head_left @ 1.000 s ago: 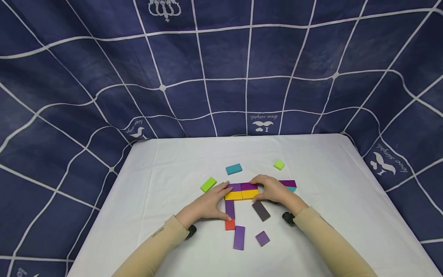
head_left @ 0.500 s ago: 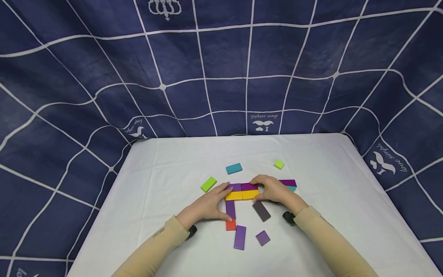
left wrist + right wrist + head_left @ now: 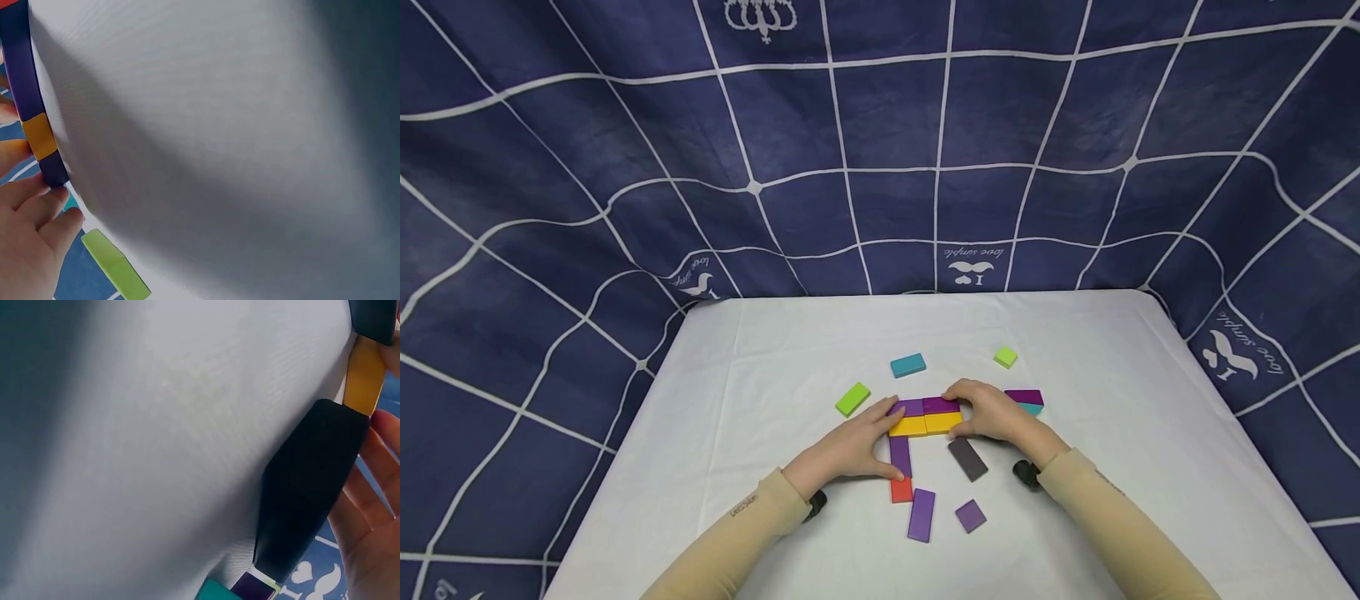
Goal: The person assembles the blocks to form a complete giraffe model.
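Observation:
Two purple blocks [image 3: 940, 405] lie against two yellow blocks [image 3: 907, 427], forming a short double row. From its left end, an upright purple block [image 3: 900, 457] and a red block [image 3: 901, 490] run toward the person. My left hand [image 3: 853, 442] spreads along this left side, fingertips at the row's far left corner, thumb at the red block. At the right end, my right hand [image 3: 992, 412] grips the row, fingers on the far purple edge and thumb by the yellow corner. A dark block [image 3: 967, 459] lies near that thumb, large in the right wrist view.
A green block [image 3: 853, 399], a blue block [image 3: 908, 365] and a small green block [image 3: 1005, 357] lie beyond the row. Purple [image 3: 1024, 397] and teal blocks [image 3: 1032, 409] sit partly behind the right hand. Nearer lie a purple block [image 3: 922, 515] and a purple square [image 3: 971, 516].
The double row and the purple and red blocks below it have shifted very slightly toward the person. Both hands stay almost where they were.

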{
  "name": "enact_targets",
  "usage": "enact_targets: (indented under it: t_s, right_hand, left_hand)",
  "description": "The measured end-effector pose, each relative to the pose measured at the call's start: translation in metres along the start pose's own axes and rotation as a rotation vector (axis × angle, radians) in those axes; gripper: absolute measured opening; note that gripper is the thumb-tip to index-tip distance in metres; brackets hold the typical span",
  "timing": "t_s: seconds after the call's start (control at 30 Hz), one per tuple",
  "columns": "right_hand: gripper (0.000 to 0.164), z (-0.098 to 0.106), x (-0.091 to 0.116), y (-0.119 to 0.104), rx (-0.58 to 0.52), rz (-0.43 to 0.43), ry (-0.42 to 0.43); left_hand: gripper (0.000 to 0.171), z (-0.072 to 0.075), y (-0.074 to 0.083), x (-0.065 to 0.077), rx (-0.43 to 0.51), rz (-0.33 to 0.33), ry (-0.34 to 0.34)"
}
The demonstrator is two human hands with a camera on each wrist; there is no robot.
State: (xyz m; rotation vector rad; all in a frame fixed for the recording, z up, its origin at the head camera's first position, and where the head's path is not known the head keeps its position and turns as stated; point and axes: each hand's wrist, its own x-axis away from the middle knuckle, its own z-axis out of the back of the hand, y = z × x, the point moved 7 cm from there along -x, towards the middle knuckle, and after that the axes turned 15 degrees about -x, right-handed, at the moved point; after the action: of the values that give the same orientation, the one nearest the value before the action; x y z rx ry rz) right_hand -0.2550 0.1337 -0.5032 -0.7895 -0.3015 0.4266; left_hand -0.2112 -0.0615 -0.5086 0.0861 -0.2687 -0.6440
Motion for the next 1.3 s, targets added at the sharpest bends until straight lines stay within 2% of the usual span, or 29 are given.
enact_targets:
  t_s: [0.2,0.43,0.53,0.7,0.93,1.3]
  right_hand:
    - [0.06,0.003,0.011,-0.003,-0.023,0.033,0.017]
    - [0.033,0.009,0.049,-0.022,0.038,0.21,0.083]
    - [0.031,0.002,0.067,-0.026,0.085,0.251,0.057]
    - [0.039,-0.011,0.084,-0.024,0.125,0.245,-0.002]
    - [0.048,-0.017,0.084,-0.022,0.167,0.266,-0.015]
    - [0.047,-0.02,0.077,-0.022,0.167,0.252,-0.043]
  left_hand:
    - [0.105,-0.002,0.001,0.001,0.01,0.003,-0.007]
    - [0.106,-0.004,0.003,0.0,-0.013,-0.008,-0.014]
    - [0.106,-0.004,0.003,0.0,-0.019,-0.01,-0.013]
    - [0.106,-0.004,0.003,0.0,-0.019,-0.002,-0.019]
    - [0.106,-0.003,0.003,0.001,0.005,0.003,-0.021]
    - [0.106,-0.001,0.001,0.0,-0.001,0.002,-0.016]
